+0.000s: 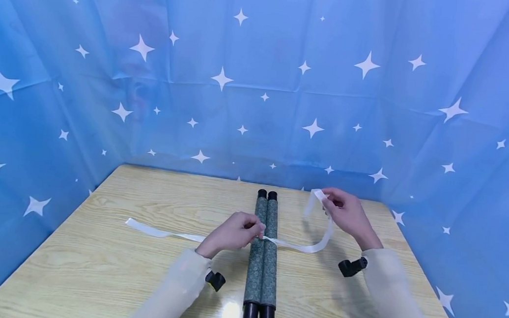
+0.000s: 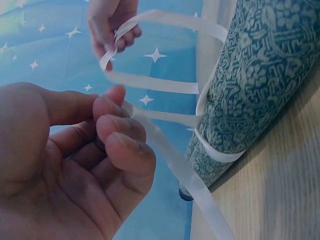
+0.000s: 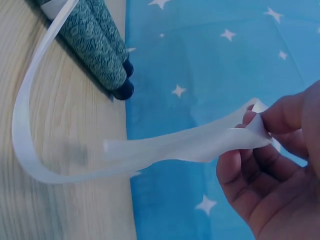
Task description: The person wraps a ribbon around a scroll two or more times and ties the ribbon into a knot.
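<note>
Two scroll rolls [image 1: 255,272] in green patterned cloth, with dark end knobs, lie side by side on the table. A white ribbon [image 1: 301,247] passes round them near their middle. My left hand [image 1: 236,234] is over the rolls and pinches the ribbon between thumb and forefinger; one tail runs out leftward onto the table. To the right, my right hand [image 1: 345,214] is raised and pinches the other stretch of ribbon [image 3: 200,142], whose free end hangs beyond the fingers. In the left wrist view the ribbon circles the patterned roll [image 2: 260,75].
The wooden table [image 1: 74,264] carries the rolls. Behind it and at both sides hangs a blue curtain [image 1: 266,110] with white stars. Small black devices, such as the wrist camera [image 1: 352,267], sit on both cream sleeves.
</note>
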`<state>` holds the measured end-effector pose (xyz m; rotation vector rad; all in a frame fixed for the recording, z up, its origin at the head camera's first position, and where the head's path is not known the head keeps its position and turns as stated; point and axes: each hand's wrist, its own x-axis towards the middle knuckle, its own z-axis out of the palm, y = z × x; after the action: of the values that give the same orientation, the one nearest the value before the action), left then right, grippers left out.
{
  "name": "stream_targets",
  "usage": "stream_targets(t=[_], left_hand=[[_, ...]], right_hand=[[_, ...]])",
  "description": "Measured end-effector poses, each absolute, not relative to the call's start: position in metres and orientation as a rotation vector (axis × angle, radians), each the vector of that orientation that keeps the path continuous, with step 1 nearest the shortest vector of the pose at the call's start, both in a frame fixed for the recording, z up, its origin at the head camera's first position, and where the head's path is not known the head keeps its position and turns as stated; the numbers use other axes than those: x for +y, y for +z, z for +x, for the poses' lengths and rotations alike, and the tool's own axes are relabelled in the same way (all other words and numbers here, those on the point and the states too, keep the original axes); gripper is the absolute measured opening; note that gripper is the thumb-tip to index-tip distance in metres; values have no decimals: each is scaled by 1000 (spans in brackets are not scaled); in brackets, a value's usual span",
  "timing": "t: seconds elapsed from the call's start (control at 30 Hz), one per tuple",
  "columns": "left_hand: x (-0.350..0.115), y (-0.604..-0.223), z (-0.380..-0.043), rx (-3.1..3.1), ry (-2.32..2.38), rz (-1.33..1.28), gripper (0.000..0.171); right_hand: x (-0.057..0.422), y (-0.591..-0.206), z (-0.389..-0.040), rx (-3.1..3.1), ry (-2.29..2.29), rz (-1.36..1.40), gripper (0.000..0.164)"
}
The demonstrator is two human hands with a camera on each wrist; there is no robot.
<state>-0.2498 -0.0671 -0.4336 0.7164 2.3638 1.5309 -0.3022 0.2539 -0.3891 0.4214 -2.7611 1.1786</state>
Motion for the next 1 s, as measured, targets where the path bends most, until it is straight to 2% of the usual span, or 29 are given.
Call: stream_targets(t=[0.5,0.8,1.0], left_hand=[[-65,-436,-250,2372,1549,733,37],[-65,-436,-251,2387,1539,743,37],[-66,-437,-253,2384,1547,764,39]], right_hand=[[192,-384,-328,-2764,1288,562,31],[163,-391,-339,-2757,1437,659,31],[150,-411,-346,-2797,1456,701,31]])
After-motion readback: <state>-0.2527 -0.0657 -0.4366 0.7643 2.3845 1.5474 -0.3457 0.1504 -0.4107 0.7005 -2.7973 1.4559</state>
